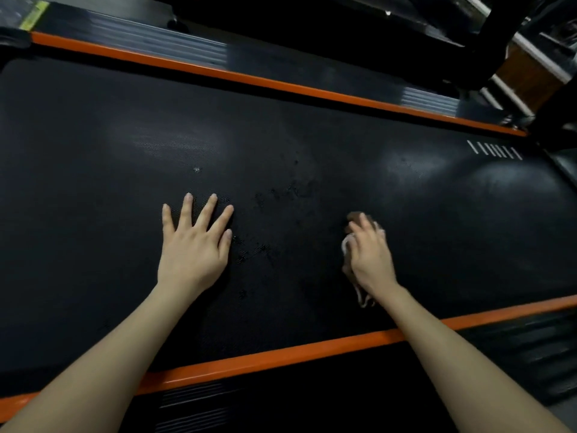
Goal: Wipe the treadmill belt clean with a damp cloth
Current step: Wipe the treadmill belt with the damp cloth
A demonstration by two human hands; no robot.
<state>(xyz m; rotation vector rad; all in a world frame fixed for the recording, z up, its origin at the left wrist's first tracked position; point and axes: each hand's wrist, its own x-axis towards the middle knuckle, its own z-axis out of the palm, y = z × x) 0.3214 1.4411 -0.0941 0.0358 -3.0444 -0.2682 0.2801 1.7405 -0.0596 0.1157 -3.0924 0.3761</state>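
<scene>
Mid-wipe: right hand (pixel 370 251) presses bunched cloth (pixel 349 245) on belt (pixel 281 135); left hand (pixel 195 242) spread flat, bracing. Next: sweep left over dark specks (pixel 281 192).

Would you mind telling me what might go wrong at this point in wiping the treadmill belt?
1. The left hand rests flat on the belt and may leave fresh prints.
2. Dark speckles lie between the hands, away from the cloth under the right hand, and could be missed.
3. The bunched cloth covers little belt per stroke.
</scene>
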